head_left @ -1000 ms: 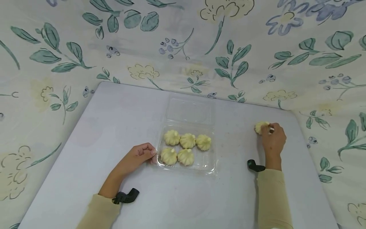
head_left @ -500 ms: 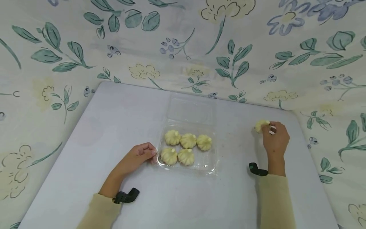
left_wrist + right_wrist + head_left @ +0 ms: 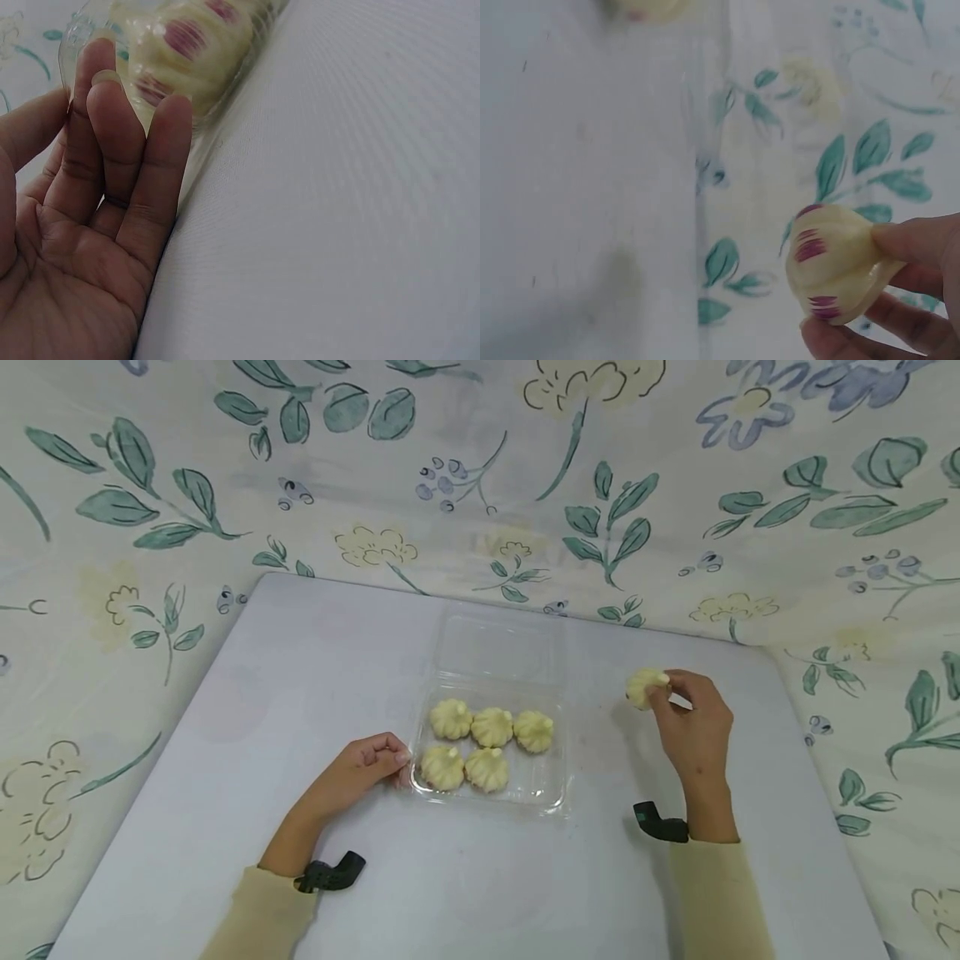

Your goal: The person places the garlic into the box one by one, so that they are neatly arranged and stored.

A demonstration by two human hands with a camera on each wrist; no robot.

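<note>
My right hand (image 3: 699, 722) holds a pale yellow garlic bulb (image 3: 642, 688) by its stem between thumb and fingers, above the table's right side. In the right wrist view that garlic bulb (image 3: 829, 262) shows ribs and purple streaks. Left of it, an opened clear plastic container (image 3: 538, 787) lies flat. Several similar garlic bulbs (image 3: 492, 727) sit inside: three along the back row, two in front, with bare space at front right. My left hand (image 3: 366, 768) pinches the container's left rim at the front corner; in the left wrist view its fingers (image 3: 116, 124) stand beside the clear wall.
The container's transparent lid (image 3: 498, 647) is folded back flat toward the table's far edge. A white tabletop (image 3: 495, 885) lies beneath everything. Floral cloth (image 3: 465, 460) hangs behind and on both sides. A black wrist camera (image 3: 330, 872) is strapped to each arm.
The right hand has lifted the garlic bulb off the table's far right area and carried it left, nearer the container. My left hand and the container have stayed in place.
</note>
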